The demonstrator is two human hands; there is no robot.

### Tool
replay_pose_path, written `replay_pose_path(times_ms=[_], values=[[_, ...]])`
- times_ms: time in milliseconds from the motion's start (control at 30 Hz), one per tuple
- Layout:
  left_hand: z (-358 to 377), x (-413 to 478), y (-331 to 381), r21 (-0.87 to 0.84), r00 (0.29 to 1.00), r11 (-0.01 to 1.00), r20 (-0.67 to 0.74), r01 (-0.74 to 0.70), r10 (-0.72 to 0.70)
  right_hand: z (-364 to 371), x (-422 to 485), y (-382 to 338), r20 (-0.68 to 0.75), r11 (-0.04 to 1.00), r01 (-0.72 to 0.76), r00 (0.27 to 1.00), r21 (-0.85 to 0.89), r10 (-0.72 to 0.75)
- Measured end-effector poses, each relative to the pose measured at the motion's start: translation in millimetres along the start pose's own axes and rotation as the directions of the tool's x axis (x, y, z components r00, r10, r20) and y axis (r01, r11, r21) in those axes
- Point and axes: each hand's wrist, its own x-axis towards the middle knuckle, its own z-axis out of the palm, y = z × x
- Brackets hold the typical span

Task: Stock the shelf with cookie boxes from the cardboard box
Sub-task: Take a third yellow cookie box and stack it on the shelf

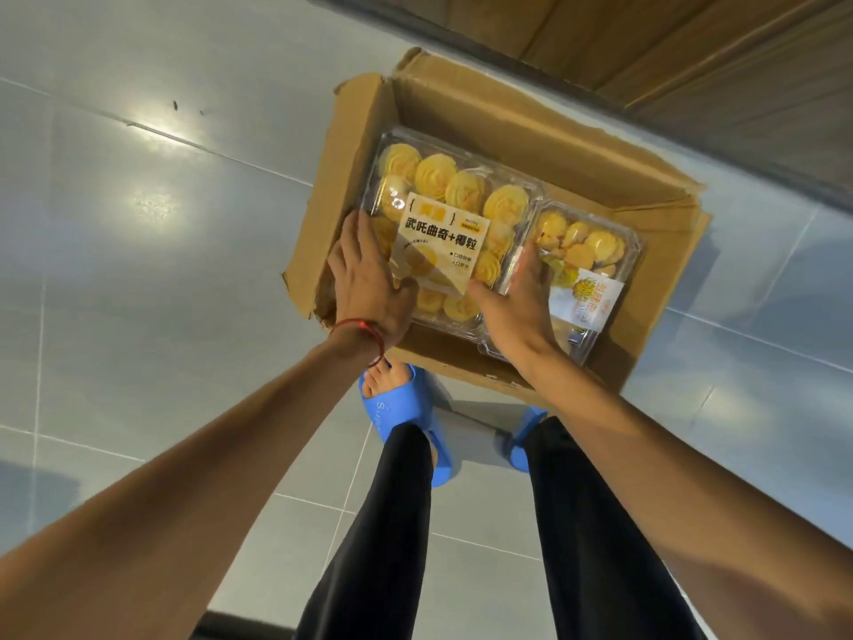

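Fingers (pixel 357 242) flanking the raised cookie box (pixel 443 224).

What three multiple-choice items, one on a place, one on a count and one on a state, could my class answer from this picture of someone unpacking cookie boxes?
1. Where does the cardboard box stand?
A. on a shelf
B. on the tiled floor, in front of the person's feet
C. on a chair

2. How many clear cookie boxes show in it?
A. two
B. four
C. none

3. What are the hands doing?
A. hanging at the person's sides
B. folding the flaps shut
C. gripping the larger cookie box, one on each side

Answers:
1 B: grey tiles lie all round it and the blue slippers stand just before it.
2 A: the larger cookie box lies beside a smaller cookie box.
3 C: the left hand and right hand press its two sides; the flaps stand open.
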Motion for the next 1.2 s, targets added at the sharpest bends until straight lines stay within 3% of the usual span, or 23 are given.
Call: replay_pose_path(times_ms=[200, 467, 967, 1133, 1200], values=[[11, 6, 5, 0.033, 0.991, 0.999, -0.132, 0.029, -0.024, 11, 11, 3, -0.107, 1.000, -0.021, 0.994, -0.002, 0.020], [7, 7, 0, -0.016, 0.997, 1.000, -0.075, -0.006, 0.005, -5, 26, 11, -0.210, 0.999, -0.005, 0.978, -0.034, -0.003], [-7, 11, 23, -0.153, 0.981, 0.975, -0.083, 0.160, -0.174, -13, 19, 3, -0.214, 0.993, -0.077, 0.975, -0.087, 0.057], [-24, -16, 27, -0.167, 0.959, 0.960, -0.131, 0.227, -0.250, -38, -1, -1, -0.173, 0.990, -0.026, 0.985, -0.141, 0.001], [-29, -35, 24, -0.277, 0.954, 0.932, -0.122, 0.232, -0.274, -53, -19, -4, -0.150, 0.987, 0.002, 0.988, -0.161, -0.027]])
